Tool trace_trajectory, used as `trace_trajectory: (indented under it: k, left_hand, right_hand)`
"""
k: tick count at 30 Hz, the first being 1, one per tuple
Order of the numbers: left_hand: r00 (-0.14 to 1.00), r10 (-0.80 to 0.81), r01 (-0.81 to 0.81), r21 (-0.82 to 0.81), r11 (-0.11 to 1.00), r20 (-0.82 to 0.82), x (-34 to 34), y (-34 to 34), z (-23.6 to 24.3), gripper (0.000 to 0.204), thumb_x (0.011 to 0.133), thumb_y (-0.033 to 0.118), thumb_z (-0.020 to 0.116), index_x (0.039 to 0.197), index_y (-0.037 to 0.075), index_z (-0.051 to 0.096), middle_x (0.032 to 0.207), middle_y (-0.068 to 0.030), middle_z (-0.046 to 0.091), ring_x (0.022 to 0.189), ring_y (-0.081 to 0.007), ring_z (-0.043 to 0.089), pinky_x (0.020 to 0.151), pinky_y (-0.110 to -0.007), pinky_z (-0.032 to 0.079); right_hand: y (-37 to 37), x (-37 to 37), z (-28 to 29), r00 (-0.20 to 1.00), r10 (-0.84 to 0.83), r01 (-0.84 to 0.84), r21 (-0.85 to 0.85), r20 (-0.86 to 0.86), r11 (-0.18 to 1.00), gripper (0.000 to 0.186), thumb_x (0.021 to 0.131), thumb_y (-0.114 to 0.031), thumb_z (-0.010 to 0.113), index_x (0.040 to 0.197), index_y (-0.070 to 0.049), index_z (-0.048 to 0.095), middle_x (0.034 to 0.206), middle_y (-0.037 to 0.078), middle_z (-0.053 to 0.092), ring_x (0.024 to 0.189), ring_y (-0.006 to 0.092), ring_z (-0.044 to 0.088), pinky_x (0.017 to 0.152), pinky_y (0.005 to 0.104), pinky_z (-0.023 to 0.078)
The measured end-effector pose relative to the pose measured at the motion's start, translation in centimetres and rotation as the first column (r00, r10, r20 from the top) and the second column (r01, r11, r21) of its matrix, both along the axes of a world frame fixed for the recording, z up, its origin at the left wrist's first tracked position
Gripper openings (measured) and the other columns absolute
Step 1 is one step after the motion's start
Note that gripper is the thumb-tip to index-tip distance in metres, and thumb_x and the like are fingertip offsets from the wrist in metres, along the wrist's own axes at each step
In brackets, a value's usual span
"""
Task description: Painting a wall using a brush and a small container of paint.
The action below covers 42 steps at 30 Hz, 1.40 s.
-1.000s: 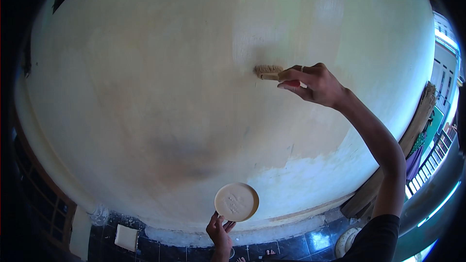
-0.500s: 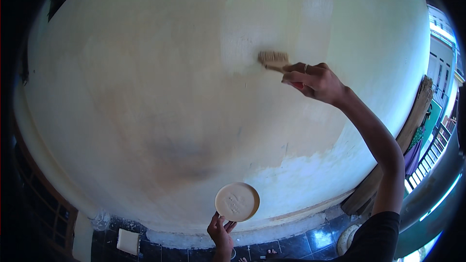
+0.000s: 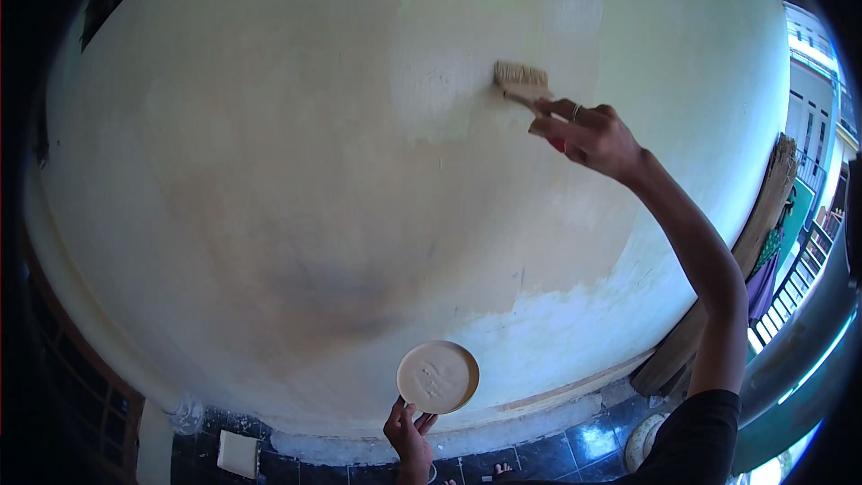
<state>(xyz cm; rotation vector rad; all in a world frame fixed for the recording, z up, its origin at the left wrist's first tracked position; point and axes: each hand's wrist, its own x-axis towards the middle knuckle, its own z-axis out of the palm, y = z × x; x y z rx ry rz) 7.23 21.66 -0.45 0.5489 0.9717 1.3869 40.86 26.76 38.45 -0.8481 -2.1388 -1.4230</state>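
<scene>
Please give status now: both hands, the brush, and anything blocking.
Right hand grips brush, bristles on wall. Left hand holds round dish low. Nothing blocking the brush.

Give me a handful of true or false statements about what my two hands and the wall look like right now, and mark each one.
1. The right hand holds a paintbrush against the wall. True.
2. The left hand holds a square tray. False: it holds a round dish of pale paint.
3. The brush bristles touch the floor. False: they are up on the wall.
4. The floor below has dark glossy tiles. True.
5. The dish sits higher than the paintbrush. False: it is well below.
</scene>
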Motion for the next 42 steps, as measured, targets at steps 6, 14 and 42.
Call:
trace_trajectory:
  k: [6, 14, 42]
  left_hand:
    - [0.997, -0.078, 0.078, 0.040, 0.996, -0.017, 0.2, -0.4, 0.4, 0.044, 0.087, 0.011, 0.053, 0.128, -0.003, 0.049, 0.112, -0.0190, 0.060, 0.084, -0.0353, 0.068, 0.072, -0.040, 0.060]
    - [0.996, -0.075, 0.078, 0.055, 0.995, -0.056, -1.3, 0.5, 0.7, 0.045, 0.087, 0.011, 0.052, 0.130, -0.004, 0.048, 0.107, -0.0162, 0.064, 0.077, -0.0276, 0.070, 0.067, -0.035, 0.061]
    - [0.974, -0.224, 0.223, -0.038, 0.974, -0.017, -2.0, 1.3, -0.8, 0.048, 0.086, 0.005, 0.053, 0.132, -0.005, 0.045, 0.108, -0.0172, 0.065, 0.084, -0.0269, 0.069, 0.072, -0.035, 0.061]
  right_hand:
    - [-1.4, 0.1, 4.7, 0.780, 0.040, -0.249, -0.251, -0.624, 0.936, 0.011, 0.089, -0.009, 0.063, 0.097, -0.002, 0.062, 0.080, 0.006, 0.066, 0.071, 0.0142, 0.066, 0.059, 0.0259, 0.056]
    - [-2.2, -8.4, -11.8, 0.254, 0.074, -0.572, -0.088, -0.964, 0.815, 0.020, 0.086, -0.008, 0.067, 0.101, 0.003, 0.063, 0.085, 0.013, 0.068, 0.070, 0.0216, 0.070, 0.058, 0.0304, 0.062]
    - [-3.2, -15.4, -26.6, 0.795, -0.123, -0.451, -0.715, -0.594, 0.535, 0.020, 0.077, -0.007, 0.074, 0.094, -0.007, 0.063, 0.082, 0.005, 0.069, 0.071, 0.0159, 0.069, 0.064, 0.0274, 0.056]
